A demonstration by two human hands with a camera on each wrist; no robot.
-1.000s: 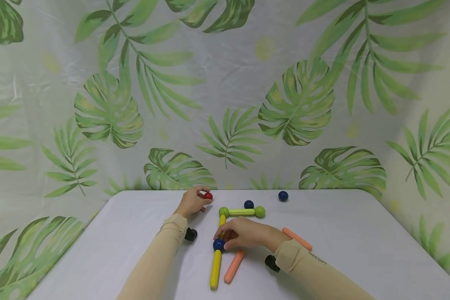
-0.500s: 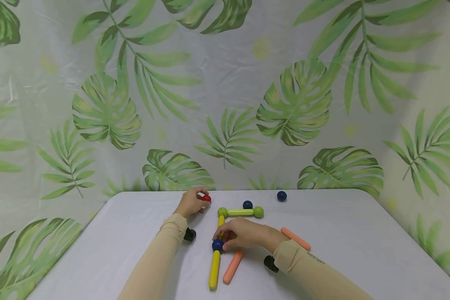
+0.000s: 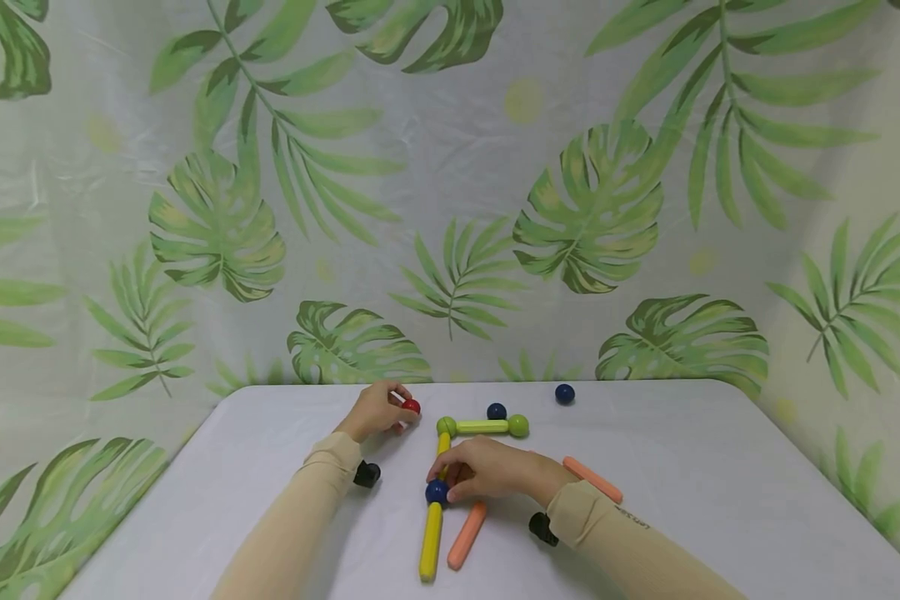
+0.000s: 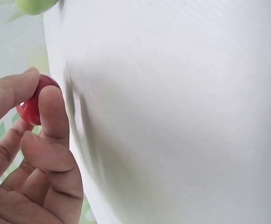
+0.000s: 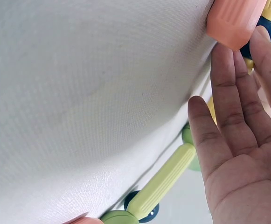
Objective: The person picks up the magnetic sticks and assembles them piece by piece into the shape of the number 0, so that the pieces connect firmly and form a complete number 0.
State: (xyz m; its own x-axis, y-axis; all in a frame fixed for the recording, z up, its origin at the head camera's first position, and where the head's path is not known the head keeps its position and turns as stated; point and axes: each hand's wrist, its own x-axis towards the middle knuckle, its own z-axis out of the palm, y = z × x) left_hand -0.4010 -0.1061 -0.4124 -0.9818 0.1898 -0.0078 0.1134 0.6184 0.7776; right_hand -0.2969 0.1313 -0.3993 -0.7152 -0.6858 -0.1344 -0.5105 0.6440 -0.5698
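Near the table's back edge my left hand (image 3: 377, 412) pinches a red ball (image 3: 412, 406); the left wrist view shows the red ball (image 4: 31, 108) between thumb and fingertips. My right hand (image 3: 489, 467) holds a dark blue ball (image 3: 437, 491) between thumb and fingers. That ball joins two yellow rods, one (image 3: 431, 542) toward the front and one (image 3: 444, 443) running back, partly hidden by the hand. The back rod meets a green ball (image 3: 447, 427), from which a light green rod (image 3: 482, 426) leads right to another green ball (image 3: 518, 426).
An orange rod (image 3: 467, 536) lies just right of the front yellow rod, another (image 3: 592, 478) beyond my right wrist. One dark blue ball (image 3: 497, 412) sits behind the light green rod; another (image 3: 565, 394) is near the back edge. A leaf-patterned cloth (image 3: 450, 183) hangs behind.
My left hand has moved slightly toward the front with the red ball pinched in it. The right hand stays at the blue ball, and the joined rods look the same.
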